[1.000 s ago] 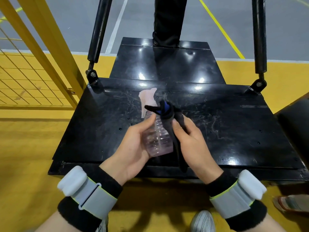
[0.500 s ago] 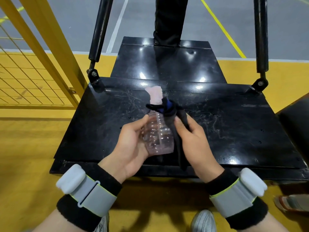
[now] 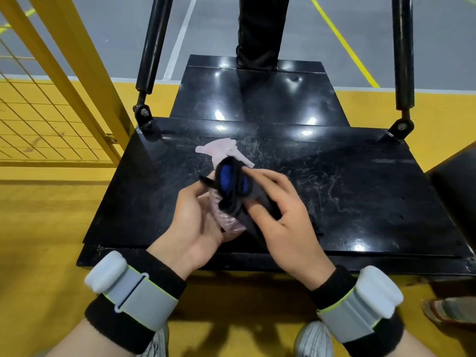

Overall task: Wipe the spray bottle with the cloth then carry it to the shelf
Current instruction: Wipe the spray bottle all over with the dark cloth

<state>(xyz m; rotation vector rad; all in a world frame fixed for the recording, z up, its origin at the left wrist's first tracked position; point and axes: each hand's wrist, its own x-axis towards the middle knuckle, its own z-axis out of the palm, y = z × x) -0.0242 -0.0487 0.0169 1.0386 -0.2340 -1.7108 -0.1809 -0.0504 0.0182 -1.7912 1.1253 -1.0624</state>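
A clear pinkish spray bottle with a pale pink trigger head is held above the black metal platform. My left hand grips the bottle's body from the left. My right hand presses a black cloth with a blue patch around the bottle's neck and upper body. The cloth hides most of the bottle; only the trigger head and lower body show. No shelf is in view.
A raised black step lies behind the platform, with a person's dark trouser legs standing on it. Two black struts rise at the platform's back corners. A yellow mesh fence runs along the left. Another black surface is at right.
The bottle has turned, its trigger head swinging from upright to pointing left. My right hand has bunched the cloth higher and wrapped it over the bottle's neck.
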